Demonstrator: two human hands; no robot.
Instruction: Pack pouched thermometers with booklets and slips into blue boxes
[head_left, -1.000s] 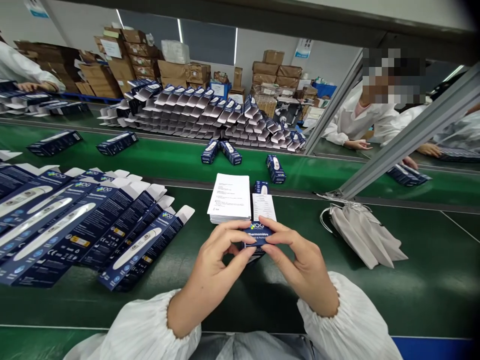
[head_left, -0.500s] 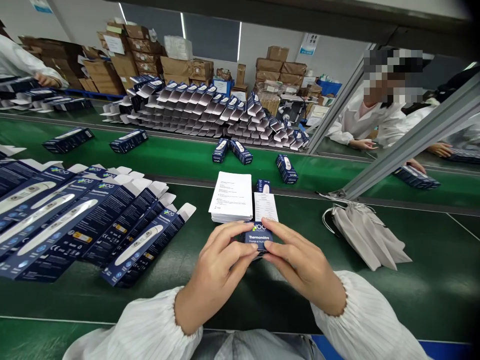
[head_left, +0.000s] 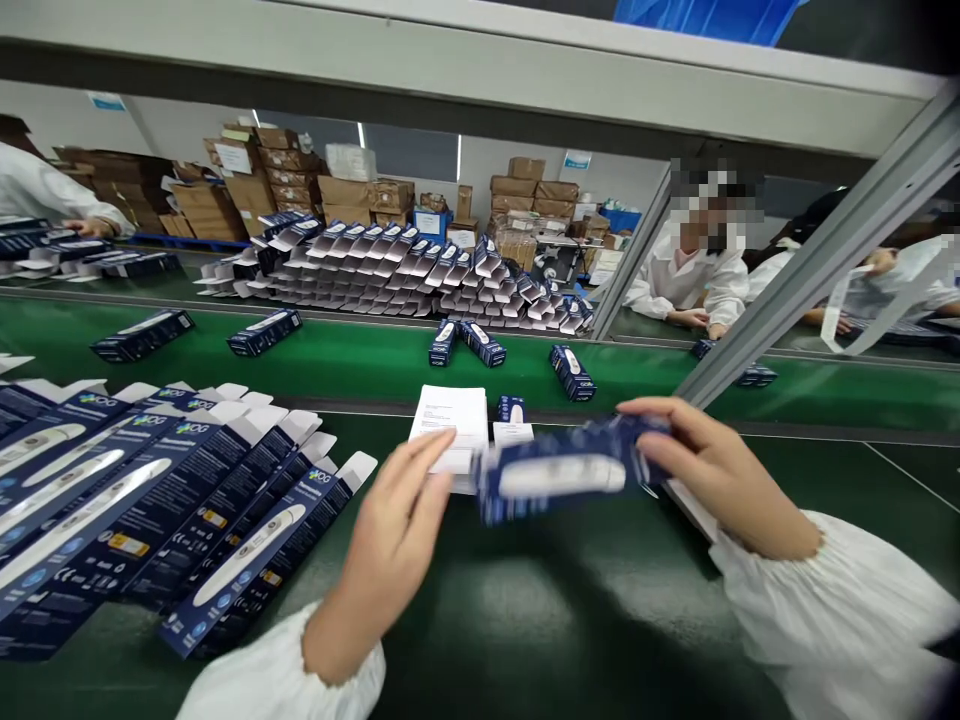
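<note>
My right hand (head_left: 709,470) grips one end of a dark blue thermometer box (head_left: 559,475), held level above the dark table and blurred by motion. My left hand (head_left: 397,530) is open, fingers together, just left of the box and in front of the white leaflet stack (head_left: 450,415). A small upright blue box (head_left: 511,408) and a leaflet stand behind the held box. Rows of open blue thermometer boxes (head_left: 150,490) lie fanned out at the left.
A green conveyor belt (head_left: 360,355) carries several closed blue boxes (head_left: 264,331). Behind it sit stacked flat cartons (head_left: 390,265) and brown cardboard boxes. People in white coats work at the far right and far left. A slanted metal strut (head_left: 810,255) crosses the right.
The box, held end-on by both hands before, is now turned sideways in my right hand and moved right. My left hand has let go and opened. The view tilted up.
</note>
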